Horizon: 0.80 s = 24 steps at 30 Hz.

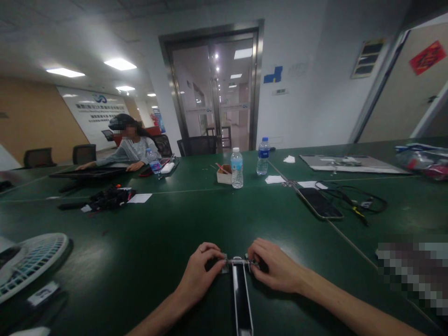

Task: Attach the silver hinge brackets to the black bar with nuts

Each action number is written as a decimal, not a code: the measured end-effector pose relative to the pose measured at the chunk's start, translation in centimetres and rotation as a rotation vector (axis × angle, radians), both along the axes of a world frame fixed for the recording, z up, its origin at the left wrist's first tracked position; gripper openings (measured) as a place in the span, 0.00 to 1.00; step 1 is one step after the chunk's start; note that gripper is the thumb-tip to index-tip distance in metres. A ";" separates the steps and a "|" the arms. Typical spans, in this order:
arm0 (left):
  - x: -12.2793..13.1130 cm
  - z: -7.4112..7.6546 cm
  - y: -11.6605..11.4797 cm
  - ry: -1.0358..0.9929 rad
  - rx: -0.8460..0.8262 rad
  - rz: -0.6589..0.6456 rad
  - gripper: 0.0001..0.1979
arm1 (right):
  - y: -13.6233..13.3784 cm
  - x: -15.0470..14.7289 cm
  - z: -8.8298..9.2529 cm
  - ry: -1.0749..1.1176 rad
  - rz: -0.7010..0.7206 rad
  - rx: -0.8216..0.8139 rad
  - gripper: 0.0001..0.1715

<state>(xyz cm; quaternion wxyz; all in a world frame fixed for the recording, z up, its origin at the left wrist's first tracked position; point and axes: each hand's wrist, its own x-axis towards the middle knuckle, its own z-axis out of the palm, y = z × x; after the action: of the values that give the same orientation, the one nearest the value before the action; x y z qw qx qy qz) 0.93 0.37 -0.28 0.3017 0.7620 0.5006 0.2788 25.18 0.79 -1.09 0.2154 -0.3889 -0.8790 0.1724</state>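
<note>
A long narrow black strip with metal edges (242,298) lies on the green table (196,219) straight in front of me. A small metal cross-piece (237,262) sits at its far end. My left hand (203,269) pinches the left end of that cross-piece with curled fingers. My right hand (273,266) pinches the right end in the same way. Both hands rest on the tabletop.
A white fan (30,263) lies at the near left. A phone (319,203) and tangled cables (353,198) lie to the right. Two water bottles (237,168) and a small box (223,175) stand in the middle. A seated person (129,147) works at the far left.
</note>
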 end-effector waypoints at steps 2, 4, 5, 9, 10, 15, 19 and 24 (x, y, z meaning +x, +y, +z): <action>0.0 -0.1 0.0 -0.026 0.002 -0.016 0.06 | 0.0 -0.1 0.0 -0.006 -0.006 0.010 0.05; 0.0 -0.3 0.0 -0.054 0.009 -0.005 0.04 | 0.0 -0.2 0.0 -0.011 -0.012 0.020 0.05; -0.1 -0.4 0.0 -0.062 0.009 -0.004 0.04 | 0.0 -0.2 0.0 -0.012 -0.012 0.024 0.05; -0.4 -1.0 0.3 -0.032 -0.007 -0.005 0.06 | 0.1 -0.3 -0.2 -0.022 -0.021 0.031 0.06; -0.4 -1.1 0.3 -0.036 -0.002 -0.015 0.07 | 0.1 -0.3 -0.3 -0.022 -0.023 0.036 0.06; -0.2 -0.8 0.0 -0.053 0.034 -0.033 0.03 | 0.1 -0.4 -0.2 -0.019 -0.026 0.056 0.06; -0.1 -0.6 -0.1 0.014 0.020 0.000 0.08 | 0.1 -0.4 0.0 -0.014 -0.027 0.069 0.06; -0.2 -0.8 0.1 0.003 0.041 -0.026 0.07 | 0.1 -0.5 0.0 -0.016 -0.030 0.076 0.06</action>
<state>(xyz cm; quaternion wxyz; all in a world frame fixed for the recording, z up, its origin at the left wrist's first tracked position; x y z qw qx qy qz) 0.71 0.49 -1.07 0.2889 0.7750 0.4851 0.2839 24.71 0.84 -1.14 0.2257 -0.3949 -0.8806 0.1326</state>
